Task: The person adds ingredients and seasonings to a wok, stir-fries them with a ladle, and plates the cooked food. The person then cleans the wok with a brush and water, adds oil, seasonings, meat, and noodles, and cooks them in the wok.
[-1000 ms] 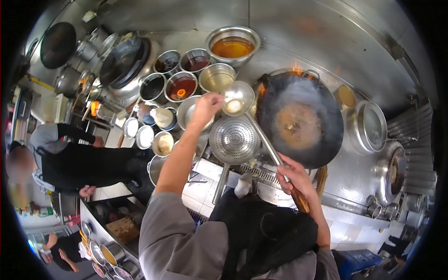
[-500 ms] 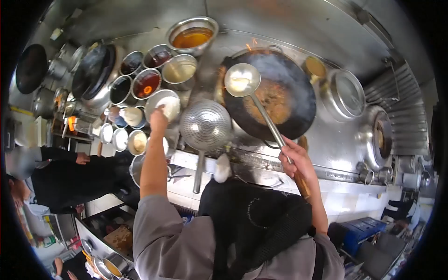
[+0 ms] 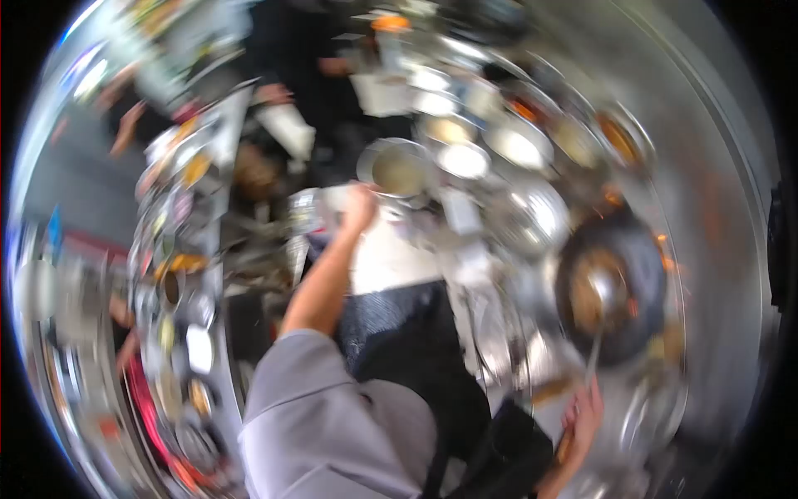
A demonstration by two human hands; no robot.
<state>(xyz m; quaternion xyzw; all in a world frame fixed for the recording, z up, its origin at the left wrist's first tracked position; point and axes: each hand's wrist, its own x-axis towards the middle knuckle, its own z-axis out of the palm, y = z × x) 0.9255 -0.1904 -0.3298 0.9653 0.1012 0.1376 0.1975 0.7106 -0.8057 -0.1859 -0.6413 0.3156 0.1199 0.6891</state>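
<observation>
In the blurred head view, my left hand [image 3: 360,208] looks closed, at the near left rim of a metal pot [image 3: 399,170] with pale contents. Blur hides whether it grips the pot or something else. My right hand [image 3: 584,413] is wrapped round the handle of a ladle [image 3: 607,291], whose bowl is over or in the brown food inside the black wok [image 3: 569,320]. Beside the pot are several white-filled bowls [image 3: 463,162]. A perforated strainer [image 3: 528,218] lies between them and the wok.
Metal bowls of sauces and a bowl of amber liquid [image 3: 623,140] line the back. Flames [image 3: 667,254] show at the wok's edge. A person in black [image 3: 291,50] stands across the way. A long counter [image 3: 229,195] with many containers runs on the left.
The view has swung left. My left hand has left the white-filled bowl and come to the metal pot. My right hand's ladle has gone from above the wok's rim to its middle.
</observation>
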